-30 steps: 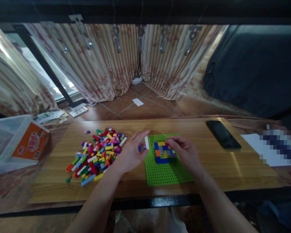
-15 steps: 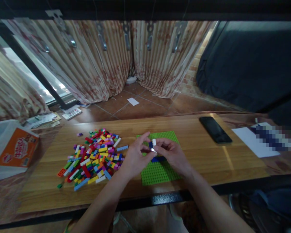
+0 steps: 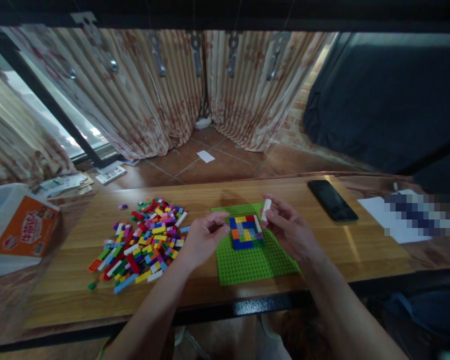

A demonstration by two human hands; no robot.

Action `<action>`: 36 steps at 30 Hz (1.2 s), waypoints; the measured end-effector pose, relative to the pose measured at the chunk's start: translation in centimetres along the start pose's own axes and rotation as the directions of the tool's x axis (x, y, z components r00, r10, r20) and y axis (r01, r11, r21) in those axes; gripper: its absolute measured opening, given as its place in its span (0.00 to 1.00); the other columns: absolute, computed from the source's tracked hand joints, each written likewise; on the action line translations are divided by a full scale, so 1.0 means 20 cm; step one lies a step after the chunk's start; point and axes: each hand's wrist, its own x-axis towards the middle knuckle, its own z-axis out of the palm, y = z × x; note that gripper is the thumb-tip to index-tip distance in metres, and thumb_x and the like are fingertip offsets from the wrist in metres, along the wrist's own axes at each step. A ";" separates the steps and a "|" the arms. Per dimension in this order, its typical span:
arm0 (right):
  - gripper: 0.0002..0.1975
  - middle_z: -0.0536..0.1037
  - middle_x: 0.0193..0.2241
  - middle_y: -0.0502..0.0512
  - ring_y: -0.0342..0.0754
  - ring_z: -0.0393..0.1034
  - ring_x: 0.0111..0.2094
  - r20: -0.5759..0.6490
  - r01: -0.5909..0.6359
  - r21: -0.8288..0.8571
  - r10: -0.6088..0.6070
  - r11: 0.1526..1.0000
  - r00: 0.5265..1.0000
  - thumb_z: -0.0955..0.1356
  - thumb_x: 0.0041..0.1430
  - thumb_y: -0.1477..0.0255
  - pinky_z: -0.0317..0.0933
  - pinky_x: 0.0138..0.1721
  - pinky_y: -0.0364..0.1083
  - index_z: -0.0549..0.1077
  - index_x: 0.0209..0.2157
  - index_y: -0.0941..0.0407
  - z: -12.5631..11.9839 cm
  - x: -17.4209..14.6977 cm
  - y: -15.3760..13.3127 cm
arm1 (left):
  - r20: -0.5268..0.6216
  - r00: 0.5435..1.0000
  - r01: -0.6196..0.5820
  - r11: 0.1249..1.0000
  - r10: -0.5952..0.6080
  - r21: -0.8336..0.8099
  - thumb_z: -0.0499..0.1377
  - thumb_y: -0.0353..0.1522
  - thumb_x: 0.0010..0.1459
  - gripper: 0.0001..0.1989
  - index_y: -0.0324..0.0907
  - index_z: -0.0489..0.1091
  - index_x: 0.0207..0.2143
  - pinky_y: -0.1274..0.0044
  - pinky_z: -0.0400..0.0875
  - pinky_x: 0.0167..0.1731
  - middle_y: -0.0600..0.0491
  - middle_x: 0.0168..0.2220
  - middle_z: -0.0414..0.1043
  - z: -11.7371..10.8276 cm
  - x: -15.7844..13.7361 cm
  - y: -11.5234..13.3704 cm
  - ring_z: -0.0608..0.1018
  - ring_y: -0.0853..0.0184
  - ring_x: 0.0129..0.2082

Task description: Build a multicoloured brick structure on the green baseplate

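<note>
The hands have separated, uncovering the coloured build [image 3: 243, 232]; at its right, the right hand [image 3: 291, 231] pinches a white brick [image 3: 266, 208]; the left hand's [image 3: 205, 239] grip I cannot tell.

I see before me: one wooden table [image 3: 322, 255]; one black phone [image 3: 333, 200], lying to my right; white paper [image 3: 373, 212] beyond it; one clear plastic box [image 3: 2, 200] with orange label [image 3: 27, 227], at my left; loose papers [image 3: 65, 184] near it; patterned curtains [image 3: 161, 105], hanging; one white slip [image 3: 206, 156] on brown floor tiles [image 3: 234, 165]; one dark cloth [image 3: 390, 100], far right
</note>
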 end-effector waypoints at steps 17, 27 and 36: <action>0.08 0.78 0.24 0.51 0.46 0.73 0.26 -0.045 0.112 -0.686 -0.195 0.719 0.980 0.70 0.50 0.65 0.66 0.29 0.44 0.75 0.29 0.55 -0.07 -0.03 0.06 | 0.052 0.996 -0.082 0.556 0.070 0.827 0.52 0.25 0.57 0.11 0.43 0.74 0.34 0.73 0.68 0.39 0.51 0.36 0.74 -0.15 0.00 -0.01 0.75 0.64 0.38; 0.07 0.77 0.25 0.50 0.45 0.72 0.27 0.087 0.207 -0.834 -0.248 0.511 0.965 0.67 0.54 0.65 0.64 0.31 0.44 0.74 0.30 0.54 -0.09 -0.04 0.07 | -0.003 0.997 -0.043 0.560 0.080 0.827 0.53 0.28 0.59 0.10 0.44 0.73 0.36 0.75 0.68 0.38 0.52 0.36 0.74 -0.18 0.00 -0.03 0.76 0.65 0.38; 0.05 0.75 0.22 0.49 0.45 0.69 0.22 0.076 0.145 -0.953 -0.254 0.265 0.964 0.65 0.54 0.67 0.54 0.25 0.43 0.70 0.30 0.53 -0.04 -0.10 0.12 | 0.046 0.997 -0.076 0.611 0.065 0.788 0.53 0.26 0.59 0.10 0.42 0.74 0.35 0.73 0.68 0.42 0.51 0.36 0.74 -0.17 0.00 -0.03 0.75 0.64 0.39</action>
